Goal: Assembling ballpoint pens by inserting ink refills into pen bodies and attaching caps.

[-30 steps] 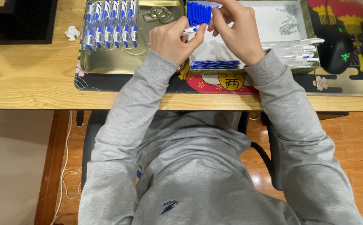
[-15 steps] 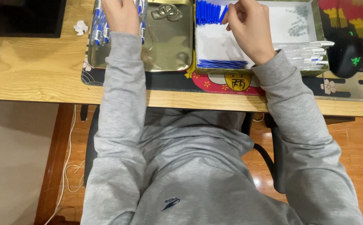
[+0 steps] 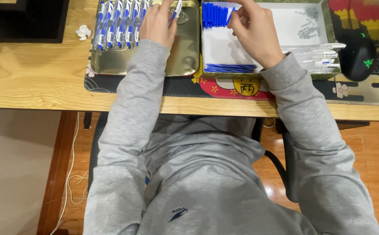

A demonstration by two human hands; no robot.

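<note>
My left hand rests over a gold metal tray and holds a white-and-blue pen at the end of a row of finished pens. My right hand is over a white-lined box, its fingertips on one blue pen cap at the edge of a row of blue caps. A bundle of blue refills lies at the box's near edge. White pen barrels lie to the right of that wrist.
A black computer mouse sits at the right on a patterned desk mat. A crumpled paper scrap lies on the wooden desk. A dark object fills the far left corner. Small metal springs lie in the box.
My left hand has carried a pen from the box over to the gold tray, beside the row of pens. My right hand stayed at the blue caps.
</note>
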